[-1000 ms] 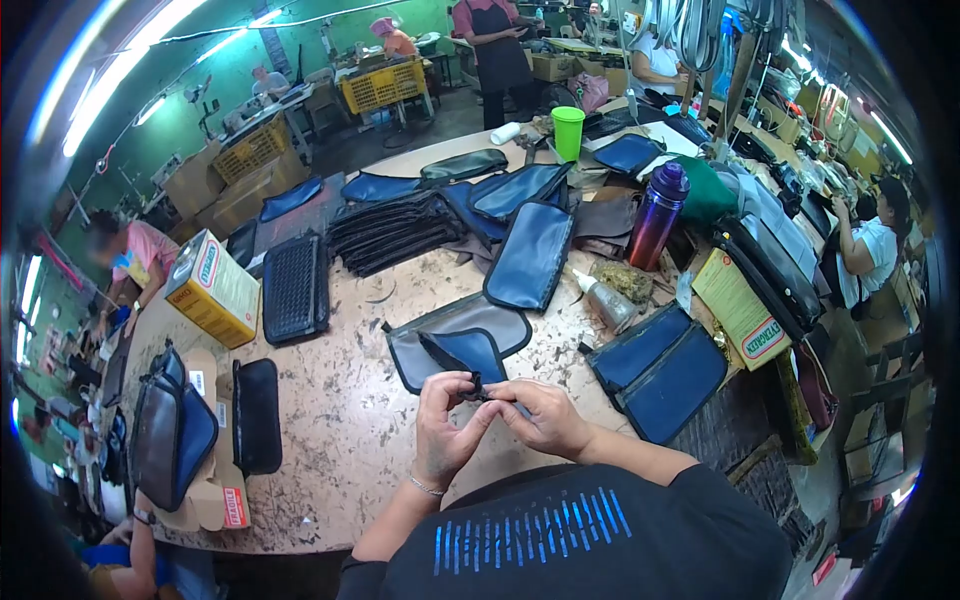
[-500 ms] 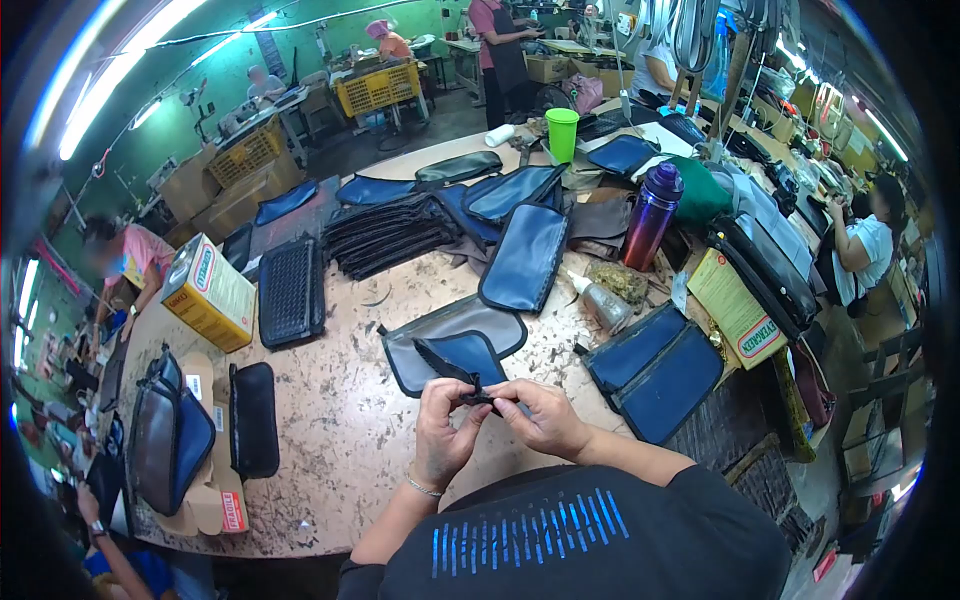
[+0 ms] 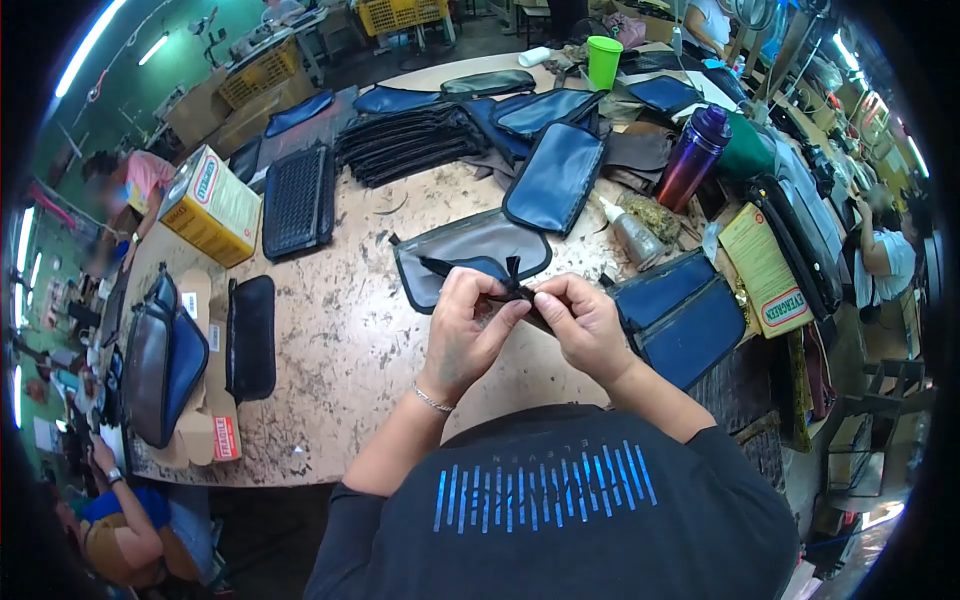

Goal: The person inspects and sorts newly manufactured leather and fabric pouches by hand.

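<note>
My left hand and my right hand meet over the near middle of the workbench. Between their pinched fingertips is a black zipper-like strip, one frayed end sticking up. Its dark body runs down behind my fingers, so I cannot make out the whole piece. Just beyond them a grey pouch with black edging lies flat; a blue panel shows partly behind my left fingers. To the right of my right hand rests a blue pouch with a dark band across it.
A stack of black pouches, blue pouches, a purple bottle, a glue bottle and a green cup stand or lie farther back. At left are a yellow-white can, a woven black pouch and cardboard. People work around.
My view has tilted down, so the bench sits higher in the picture. Both hands still pinch the black strip, whose frayed end now points upward.
</note>
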Demonstrator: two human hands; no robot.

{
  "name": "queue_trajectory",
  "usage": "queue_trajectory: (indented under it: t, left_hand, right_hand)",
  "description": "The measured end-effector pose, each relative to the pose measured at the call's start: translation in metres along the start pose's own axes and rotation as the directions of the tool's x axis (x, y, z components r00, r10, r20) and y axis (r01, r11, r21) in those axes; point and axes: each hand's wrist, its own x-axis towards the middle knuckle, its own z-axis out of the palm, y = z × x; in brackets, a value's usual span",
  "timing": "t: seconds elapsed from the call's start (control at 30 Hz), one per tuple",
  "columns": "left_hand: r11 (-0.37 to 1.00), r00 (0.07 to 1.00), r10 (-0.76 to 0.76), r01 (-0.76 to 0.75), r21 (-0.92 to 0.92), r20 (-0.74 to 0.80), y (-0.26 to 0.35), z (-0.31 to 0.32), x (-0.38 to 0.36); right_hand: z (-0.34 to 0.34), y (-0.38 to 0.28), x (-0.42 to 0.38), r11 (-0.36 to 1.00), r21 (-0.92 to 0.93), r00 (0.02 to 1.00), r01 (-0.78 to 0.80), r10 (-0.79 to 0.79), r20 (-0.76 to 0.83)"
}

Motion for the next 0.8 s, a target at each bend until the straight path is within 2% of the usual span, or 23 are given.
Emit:
queue_trajectory:
  t: [0.03,0.07,0.13,0.2,0.43,0.47,0.53,0.57,0.63,0.7,0.73,0.77,0.8]
  left_hand:
    - [0.999,1.000,-0.026,0.026,-0.036,0.011,0.002,0.000,0.001]
    - [0.999,1.000,-0.025,0.026,-0.037,0.011,0.003,0.000,0.001]
    - [0.998,0.999,-0.049,0.050,-0.031,0.020,0.005,-0.001,0.002]
    - [0.996,0.998,-0.060,0.061,-0.072,0.014,0.005,-0.002,0.002]
    - [0.998,0.998,-0.056,0.056,-0.016,0.007,0.011,-0.007,0.002]
    - [0.999,0.999,-0.049,0.049,-0.018,0.018,0.011,-0.006,0.002]
    - [0.999,0.999,-0.042,0.042,-0.021,0.029,0.011,-0.006,0.001]
    - [0.999,0.999,-0.023,0.024,-0.023,0.035,0.012,-0.006,0.001]
    - [1.000,0.999,-0.007,0.008,-0.024,0.039,0.009,-0.005,-0.001]
    - [0.981,0.999,0.032,-0.030,-0.189,0.008,-0.001,-0.001,-0.005]
    - [0.982,1.000,0.029,-0.027,-0.188,0.007,-0.004,-0.001,-0.006]
    - [0.980,0.996,0.094,-0.092,-0.175,-0.001,-0.005,-0.002,-0.006]
    - [0.974,0.987,0.158,-0.157,-0.161,-0.009,-0.006,-0.002,-0.007]
  right_hand:
    - [0.000,0.004,0.000,0.993,0.106,0.998,-0.055,0.054,0.014]
    - [-0.001,0.004,0.001,0.993,0.105,0.998,-0.055,0.053,0.014]
    - [-0.002,0.002,0.002,0.946,0.299,0.992,-0.124,0.115,0.048]
    - [-0.004,0.002,0.002,0.930,0.335,0.988,-0.151,0.135,0.073]
    - [-0.001,-0.004,0.005,0.855,0.480,0.980,-0.195,0.155,0.122]
    - [-0.001,-0.007,0.005,0.855,0.480,0.980,-0.198,0.158,0.124]
    - [-0.001,-0.012,0.006,0.930,0.362,0.992,-0.055,0.012,0.122]
    - [-0.002,-0.009,0.007,0.930,0.362,0.992,-0.056,0.012,0.122]
    - [-0.006,-0.001,0.008,0.980,0.169,0.986,0.103,-0.123,0.116]
    - [-0.006,-0.002,0.007,0.982,0.181,0.988,0.062,-0.086,0.128]
    - [-0.006,-0.002,0.007,0.981,0.192,0.989,0.023,-0.050,0.137]
    - [-0.005,-0.004,0.006,0.981,0.193,0.989,0.021,-0.048,0.138]
    - [-0.003,-0.006,0.005,0.938,0.331,0.989,-0.100,0.056,0.140]
